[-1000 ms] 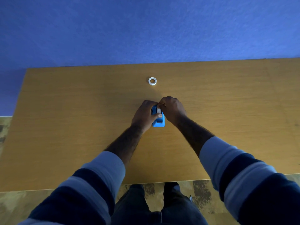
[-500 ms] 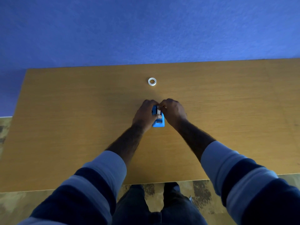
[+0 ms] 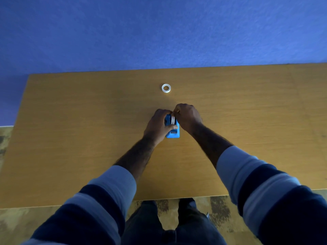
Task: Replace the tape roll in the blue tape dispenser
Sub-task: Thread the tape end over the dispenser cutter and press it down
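The blue tape dispenser (image 3: 173,133) stands in the middle of the wooden table (image 3: 70,138), its cutter end toward me. My left hand (image 3: 157,126) wraps its left side, thumb laid across the top. A white tape roll (image 3: 172,120) sits upright in the dispenser's slot. My right hand (image 3: 188,117) is closed at the roll's far right, fingertips pinched at its top edge. A second, small white ring (image 3: 166,88) lies flat on the table beyond both hands, apart from them.
A blue wall (image 3: 159,32) rises straight behind the table's far edge. The table's near edge runs just above my legs, with patterned floor (image 3: 17,225) below and to the left.
My right hand has shifted slightly away from me along the roll, and more of the white roll shows between the hands. The dispenser and the ring have stayed put.
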The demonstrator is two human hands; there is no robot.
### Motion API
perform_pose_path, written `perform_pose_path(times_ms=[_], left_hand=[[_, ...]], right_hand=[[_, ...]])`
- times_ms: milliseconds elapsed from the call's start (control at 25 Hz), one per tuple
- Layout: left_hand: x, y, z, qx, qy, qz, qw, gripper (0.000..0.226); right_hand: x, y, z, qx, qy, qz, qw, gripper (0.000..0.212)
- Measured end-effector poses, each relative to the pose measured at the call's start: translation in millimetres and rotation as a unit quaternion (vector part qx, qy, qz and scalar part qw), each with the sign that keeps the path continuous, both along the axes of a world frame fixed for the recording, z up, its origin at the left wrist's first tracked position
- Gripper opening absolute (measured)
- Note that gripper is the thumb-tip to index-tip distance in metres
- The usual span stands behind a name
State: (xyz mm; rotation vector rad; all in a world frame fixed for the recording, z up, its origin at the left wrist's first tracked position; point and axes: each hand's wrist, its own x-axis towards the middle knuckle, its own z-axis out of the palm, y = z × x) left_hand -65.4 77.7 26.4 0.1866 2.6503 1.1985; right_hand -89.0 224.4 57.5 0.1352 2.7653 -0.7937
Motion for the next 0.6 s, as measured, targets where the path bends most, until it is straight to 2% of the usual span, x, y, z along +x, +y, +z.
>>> perform_pose_path(times_ms=[160, 400, 600], left_hand=[[1, -2, -2, 0.024, 0.000, 0.003, 1.000, 0.044], [-1, 1, -3, 0.006, -0.001, 0.004, 1.000, 0.044], [-2, 1, -3, 0.000, -0.003, 0.003, 1.000, 0.044]], right_hand=[[7, 1, -3, 0.000, 0.021, 0.015, 1.000, 0.011], [10, 0, -1, 0.049, 0.064, 0.062, 0.995, 0.009], [10, 1, -2, 0.042, 0.066, 0.058, 0.995, 0.010]])
